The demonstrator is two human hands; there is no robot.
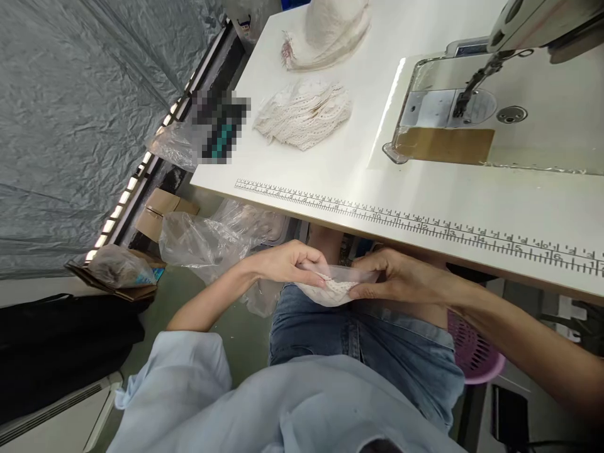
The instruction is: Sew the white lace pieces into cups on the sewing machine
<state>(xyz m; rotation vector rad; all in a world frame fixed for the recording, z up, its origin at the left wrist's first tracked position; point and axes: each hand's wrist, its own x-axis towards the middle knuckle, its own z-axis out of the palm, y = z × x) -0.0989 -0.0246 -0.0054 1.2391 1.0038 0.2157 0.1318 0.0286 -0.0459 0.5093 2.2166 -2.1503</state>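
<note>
Both my hands are below the table edge, over my lap in blue jeans. My left hand [287, 261] pinches the left side of a small clear plastic bag [333, 286] with white lace trim inside. My right hand [401, 277] pinches the bag's right side, fingers curled. The bag hangs between the two hands, just under the white table [358, 182].
On the table lie a pile of white lace [304, 113], a white fabric piece [328, 31] behind it, a printed ruler strip [425, 223] along the front edge and a sewing machine [495, 94] at right. Plastic bags [207, 239] and cardboard sit on the floor at left; a pink basket [472, 352] at right.
</note>
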